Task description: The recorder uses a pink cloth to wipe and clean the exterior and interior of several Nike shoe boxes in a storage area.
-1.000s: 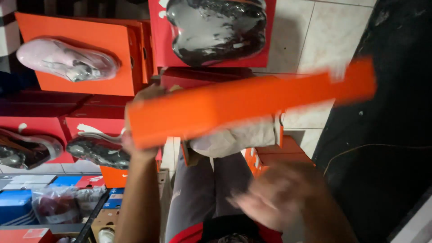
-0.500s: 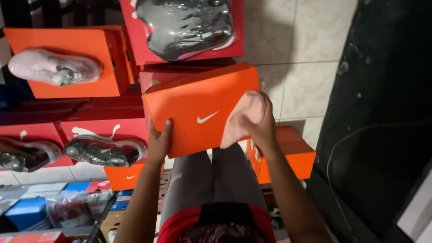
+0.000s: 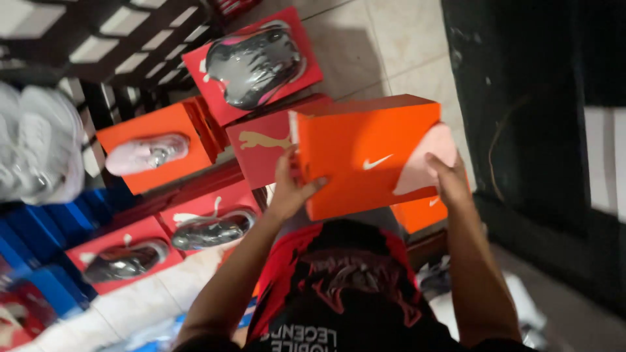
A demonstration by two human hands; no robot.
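Both hands clamp the orange shoebox (image 3: 365,156): left hand (image 3: 290,189) on its near-left corner, right hand (image 3: 447,179) on its right end; box lid shut, held above the red box (image 3: 261,153); not yet set down.

Orange shoebox (image 3: 365,153) fills centre, clamped between left hand (image 3: 290,186) at 8 and right hand (image 3: 448,179) at 3. Red shoebox (image 3: 261,153) touching at 9, blocks that side. Open red box with grey shoe (image 3: 251,62) at 11. Bare tile floor (image 3: 398,52) at 12: free passage. Dark wall (image 3: 541,98) at 2–3 closes the right.
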